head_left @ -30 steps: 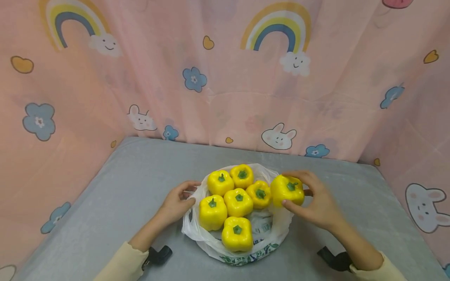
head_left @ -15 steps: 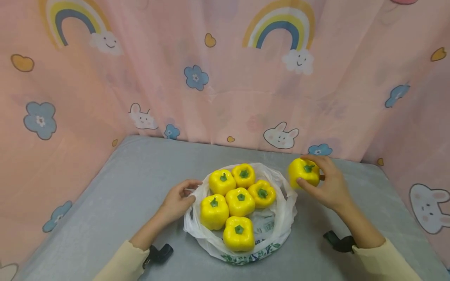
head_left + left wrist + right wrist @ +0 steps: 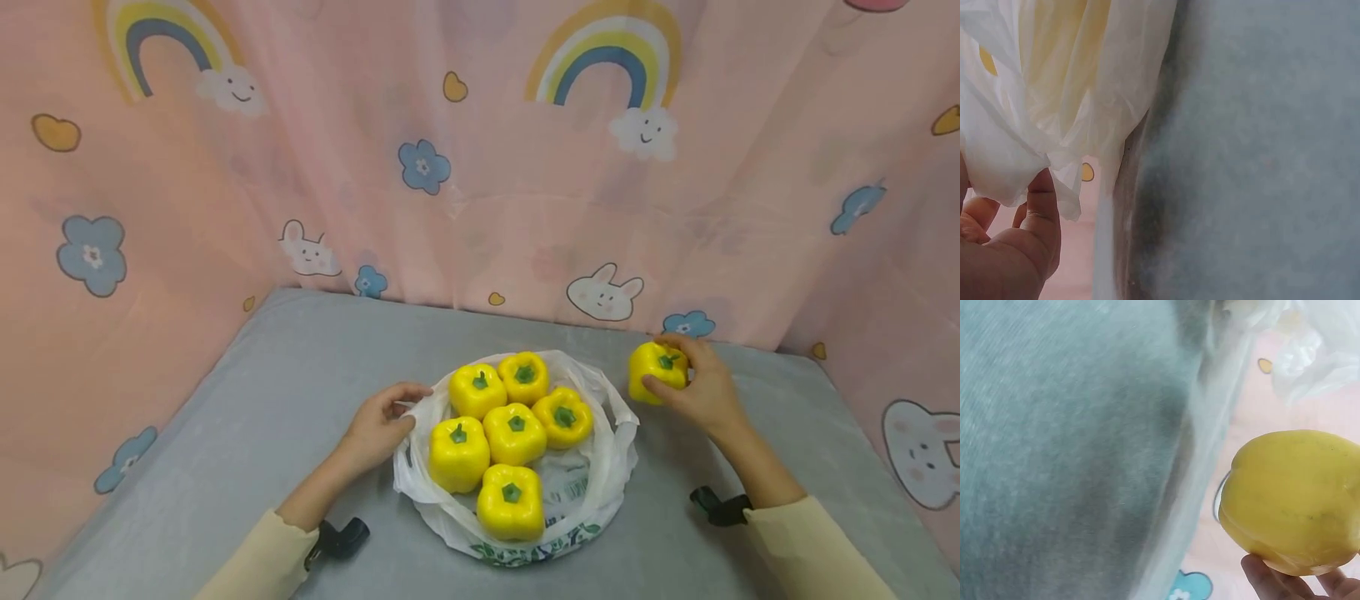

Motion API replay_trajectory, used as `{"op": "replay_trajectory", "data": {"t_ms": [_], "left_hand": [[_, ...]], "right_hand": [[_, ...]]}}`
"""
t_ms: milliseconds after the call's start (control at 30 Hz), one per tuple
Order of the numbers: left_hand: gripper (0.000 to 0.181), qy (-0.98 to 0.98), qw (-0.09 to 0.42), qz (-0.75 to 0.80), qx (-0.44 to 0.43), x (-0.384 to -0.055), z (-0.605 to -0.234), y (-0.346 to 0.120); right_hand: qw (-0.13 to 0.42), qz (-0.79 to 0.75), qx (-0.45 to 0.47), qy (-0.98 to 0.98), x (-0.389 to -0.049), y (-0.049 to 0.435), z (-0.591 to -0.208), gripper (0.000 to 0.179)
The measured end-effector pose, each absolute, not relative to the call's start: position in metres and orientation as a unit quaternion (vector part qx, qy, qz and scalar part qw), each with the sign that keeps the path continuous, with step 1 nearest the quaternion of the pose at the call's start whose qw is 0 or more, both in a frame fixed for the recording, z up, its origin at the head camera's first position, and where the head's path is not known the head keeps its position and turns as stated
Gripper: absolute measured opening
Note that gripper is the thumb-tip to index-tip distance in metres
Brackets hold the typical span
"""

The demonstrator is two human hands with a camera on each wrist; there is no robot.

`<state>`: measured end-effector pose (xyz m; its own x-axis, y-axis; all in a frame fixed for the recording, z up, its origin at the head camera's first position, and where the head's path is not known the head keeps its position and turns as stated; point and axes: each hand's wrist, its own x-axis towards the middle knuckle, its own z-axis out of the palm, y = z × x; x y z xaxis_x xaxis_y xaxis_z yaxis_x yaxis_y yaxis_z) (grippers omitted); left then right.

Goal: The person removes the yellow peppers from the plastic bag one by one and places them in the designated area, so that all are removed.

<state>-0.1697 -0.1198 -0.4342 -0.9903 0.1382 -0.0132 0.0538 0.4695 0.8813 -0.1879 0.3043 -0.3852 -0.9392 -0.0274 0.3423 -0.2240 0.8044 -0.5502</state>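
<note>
My right hand (image 3: pixel 705 390) grips a yellow bell pepper (image 3: pixel 651 371) with a green stem, just right of a white plastic bag (image 3: pixel 617 475). In the right wrist view that bell pepper (image 3: pixel 1297 500) fills the lower right, with fingertips (image 3: pixel 1263 575) against it. The bag stands open on the table and has several more yellow peppers inside, one of them at the front (image 3: pixel 511 504). At the bag's left rim, my left hand (image 3: pixel 378 427) pinches the plastic between thumb and fingers. The left wrist view shows the thumb and fingers (image 3: pixel 1041 212) on the bag's edge.
Grey cloth covers the table (image 3: pixel 315 350). A pink curtain (image 3: pixel 495 225) printed with rainbows, rabbits and flowers hangs along the back and both sides. Black wrist mounts (image 3: pixel 341 540) sit below both wrists.
My right hand has carried the bell pepper from over the bag's right rim to the right and back, clear of the bag. The left hand stays at the left rim.
</note>
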Motion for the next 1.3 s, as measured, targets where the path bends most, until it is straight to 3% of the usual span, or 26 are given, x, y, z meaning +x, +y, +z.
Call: {"op": "replay_trajectory", "data": {"t_ms": [1300], "left_hand": [[0.034,0.858,0.043,0.509,0.053,-0.176,-0.439,-0.121]], "right_hand": [[0.090,0.292,0.027,-0.952,-0.203,0.309,-0.408,0.061]]}}
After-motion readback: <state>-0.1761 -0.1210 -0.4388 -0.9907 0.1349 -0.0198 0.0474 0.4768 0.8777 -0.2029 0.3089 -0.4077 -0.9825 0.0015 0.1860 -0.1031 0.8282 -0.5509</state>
